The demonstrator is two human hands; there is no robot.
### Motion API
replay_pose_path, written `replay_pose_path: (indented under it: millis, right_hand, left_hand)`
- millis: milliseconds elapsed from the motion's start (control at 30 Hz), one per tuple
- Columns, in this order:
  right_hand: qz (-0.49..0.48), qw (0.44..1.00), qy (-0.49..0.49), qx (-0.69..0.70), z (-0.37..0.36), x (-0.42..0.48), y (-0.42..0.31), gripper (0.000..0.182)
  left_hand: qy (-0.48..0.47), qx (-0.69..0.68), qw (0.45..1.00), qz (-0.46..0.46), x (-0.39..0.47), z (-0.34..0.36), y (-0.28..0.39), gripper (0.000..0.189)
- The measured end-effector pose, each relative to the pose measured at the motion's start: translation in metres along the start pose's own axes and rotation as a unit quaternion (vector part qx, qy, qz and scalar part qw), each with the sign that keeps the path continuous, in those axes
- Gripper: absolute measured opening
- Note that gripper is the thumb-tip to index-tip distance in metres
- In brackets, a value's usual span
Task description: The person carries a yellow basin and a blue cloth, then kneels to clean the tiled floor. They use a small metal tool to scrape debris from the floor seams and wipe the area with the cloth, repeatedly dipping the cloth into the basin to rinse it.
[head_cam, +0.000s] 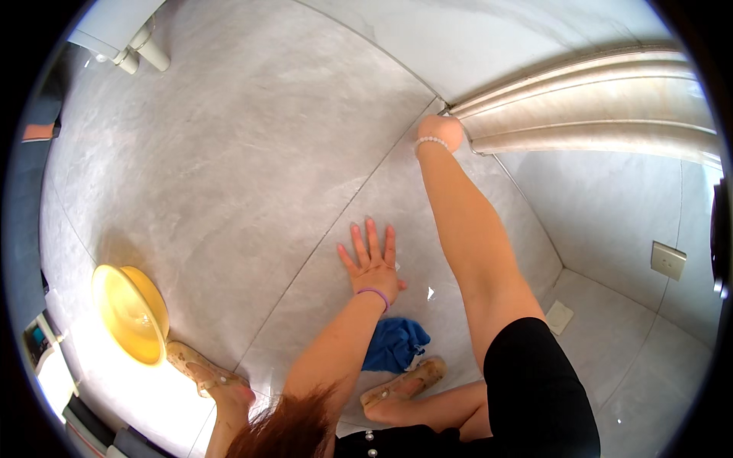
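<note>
My left hand point(371, 266) lies palm down on the grey tiled floor point(246, 172), fingers spread, with a purple band at the wrist. Nothing is held in it. Farther out, my right hand point(441, 133) reaches down to the floor corner beside the cream ribbed moulding point(584, 106). Its fingers are hidden from above, so I cannot tell if it grips anything. A beaded bracelet circles that wrist. Behind my left hand, a crumpled blue cloth point(396, 345) rests on the floor next to my tan shoe point(406, 382).
A yellow basin point(130, 315) is at the left near my other shoe point(200, 367). White cabinet legs point(150, 50) stand at the upper left. A wall socket point(668, 260) is on the right wall, with a white plate point(559, 318) lower down. A small shiny scrap point(430, 293) lies between my arms.
</note>
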State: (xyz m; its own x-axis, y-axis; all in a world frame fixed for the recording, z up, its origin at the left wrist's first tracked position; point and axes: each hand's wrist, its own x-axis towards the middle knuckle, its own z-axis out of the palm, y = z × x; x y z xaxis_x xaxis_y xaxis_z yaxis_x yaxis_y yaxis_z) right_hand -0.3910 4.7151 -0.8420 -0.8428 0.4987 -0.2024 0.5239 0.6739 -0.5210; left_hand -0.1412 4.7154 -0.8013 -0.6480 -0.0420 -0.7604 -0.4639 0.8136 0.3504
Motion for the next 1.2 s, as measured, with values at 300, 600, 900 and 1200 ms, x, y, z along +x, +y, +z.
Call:
replay_pose_path:
  millis: [300,600,900,1200]
  right_hand:
    - [-0.065,0.998,0.01,0.021,0.009,-0.009,-0.003,0.016]
    - [-0.014,0.894,-0.231,0.385,-0.051,-0.057,0.02,0.021]
    - [-0.161,0.847,-0.436,0.257,-0.098,-0.25,0.016,0.015]
    - [-0.662,0.66,-0.355,0.003,-0.011,-0.519,-0.018,0.012]
  left_hand:
    - [0.002,-0.013,1.0,0.001,-0.001,0.003,-0.005,0.104]
    - [0.033,-0.019,0.998,0.04,-0.001,0.003,-0.003,0.104]
    - [-0.106,0.042,0.957,0.266,-0.14,-0.082,-0.219,0.059]
    - [0.207,-0.149,0.962,-0.094,-0.336,-0.135,-0.466,0.046]
